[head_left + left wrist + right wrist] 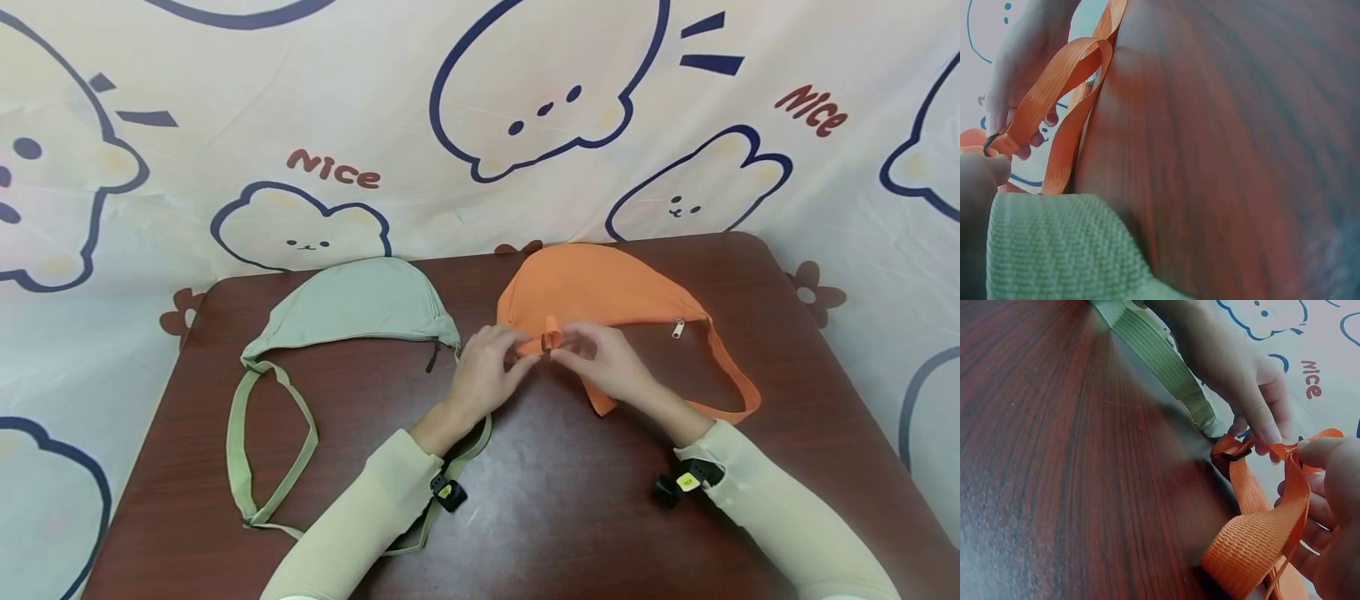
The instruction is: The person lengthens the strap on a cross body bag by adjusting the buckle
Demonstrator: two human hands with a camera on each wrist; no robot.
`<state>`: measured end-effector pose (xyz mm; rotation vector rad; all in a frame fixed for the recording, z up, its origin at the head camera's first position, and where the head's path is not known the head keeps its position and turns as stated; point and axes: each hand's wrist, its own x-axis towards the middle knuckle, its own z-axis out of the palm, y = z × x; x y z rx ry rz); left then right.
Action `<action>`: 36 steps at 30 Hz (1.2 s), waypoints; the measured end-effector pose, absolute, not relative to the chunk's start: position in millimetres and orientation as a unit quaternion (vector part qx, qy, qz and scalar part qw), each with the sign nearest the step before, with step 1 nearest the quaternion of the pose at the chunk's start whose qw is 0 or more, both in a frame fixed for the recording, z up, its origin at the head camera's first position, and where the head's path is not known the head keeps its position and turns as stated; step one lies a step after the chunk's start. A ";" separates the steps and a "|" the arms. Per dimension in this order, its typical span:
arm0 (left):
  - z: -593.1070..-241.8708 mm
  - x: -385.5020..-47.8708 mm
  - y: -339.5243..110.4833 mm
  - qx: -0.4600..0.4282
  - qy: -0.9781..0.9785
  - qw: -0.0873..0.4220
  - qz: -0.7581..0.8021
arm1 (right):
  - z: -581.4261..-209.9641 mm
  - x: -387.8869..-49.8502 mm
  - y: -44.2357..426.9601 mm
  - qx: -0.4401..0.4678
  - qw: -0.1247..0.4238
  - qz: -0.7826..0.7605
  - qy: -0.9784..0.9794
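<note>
An orange waist bag lies at the back right of the table. My left hand and right hand meet at its front left corner, and both pinch its orange webbing strap. Between the fingertips, the strap passes through a small dark slider. A second dark buckle sits on the strap near the left hand in the right wrist view. Loops of the strap hang below the right hand. A pale green waist bag lies left of the orange one, its front right corner near the left hand.
The green bag's strap loops over the left side of the brown table and runs beneath the left forearm. A metal zipper pull hangs from the orange bag. Behind the table stands a printed cloth.
</note>
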<state>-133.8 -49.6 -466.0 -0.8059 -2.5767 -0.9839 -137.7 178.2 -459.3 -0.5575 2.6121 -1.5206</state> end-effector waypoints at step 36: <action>-463.5 -137.1 -49.5 -0.298 -0.866 0.067 -0.396 | -446.9 -141.1 185.5 -0.234 0.086 -0.447 0.859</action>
